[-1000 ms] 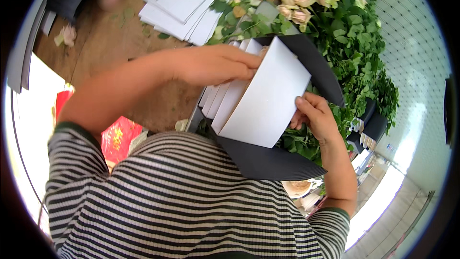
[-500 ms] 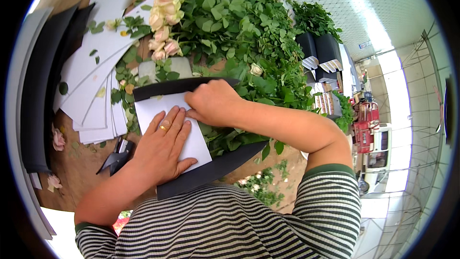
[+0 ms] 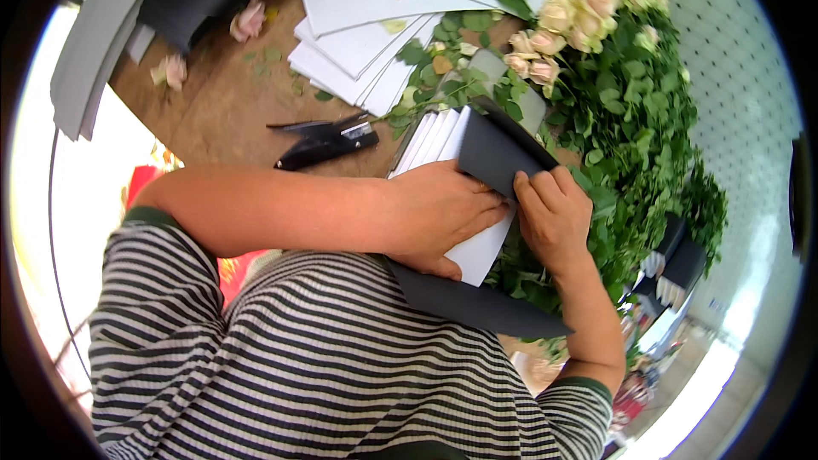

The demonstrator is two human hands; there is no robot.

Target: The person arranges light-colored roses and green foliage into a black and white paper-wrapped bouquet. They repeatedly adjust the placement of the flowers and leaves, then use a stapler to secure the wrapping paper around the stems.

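Note:
My left hand (image 3: pixel 447 209) lies flat with its fingers stretched out, pressing on a white sheet (image 3: pixel 481 251). Part of its fingers is tucked under the edge of the black wrapping paper (image 3: pixel 503 153). That paper's far flap is pinched by the closed fingers of my right hand (image 3: pixel 554 213) and bent over the white sheet. On the near side another black flap (image 3: pixel 477 307) sticks out in front of my body. Several white layers (image 3: pixel 434 138) show edge-on beyond my left hand. Leafy stems lie under the wrapping, mostly hidden.
A black stapler (image 3: pixel 328 141) lies left of the wrapping. White sheets (image 3: pixel 358 43) are fanned out at the back, with black and grey sheets (image 3: pixel 204 0) at far left. Peach roses (image 3: pixel 588 13) with thick foliage (image 3: pixel 622 111) fill the right. Loose rose heads (image 3: pixel 249 19) lie on the table.
The view has turned, shifting the scene. My right hand has brought the far black flap over the white sheet; my left hand still presses flat on the sheet.

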